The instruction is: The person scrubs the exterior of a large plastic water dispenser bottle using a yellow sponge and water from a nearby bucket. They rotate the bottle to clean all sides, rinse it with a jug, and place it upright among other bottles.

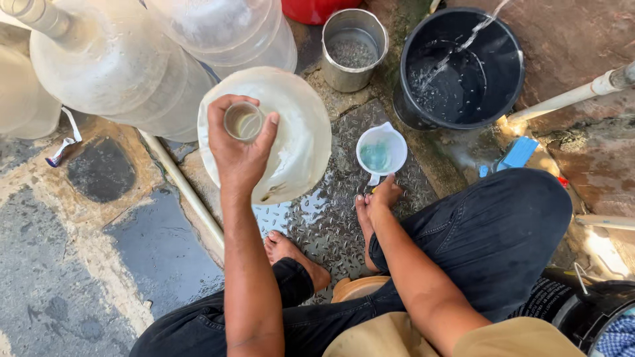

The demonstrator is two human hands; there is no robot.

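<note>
My left hand (238, 152) grips the open neck of a large clear water jug (301, 132) that stands on the wet ground in front of me. To its right, my right hand (380, 198) holds the handle of a small white scoop (381, 151) with a little bluish liquid in it. The scoop rests on the wet metal plate (331, 218) between the jug and my knee. My bare feet (291, 254) are on the same plate.
A black bucket (509, 73) at the upper right takes a thin stream of water (463, 43). Nearby are a steel pot (354, 49), other large clear jugs (112, 66), a white pipe (569, 98), a blue block (518, 152) and a pale pipe on the ground (185, 188).
</note>
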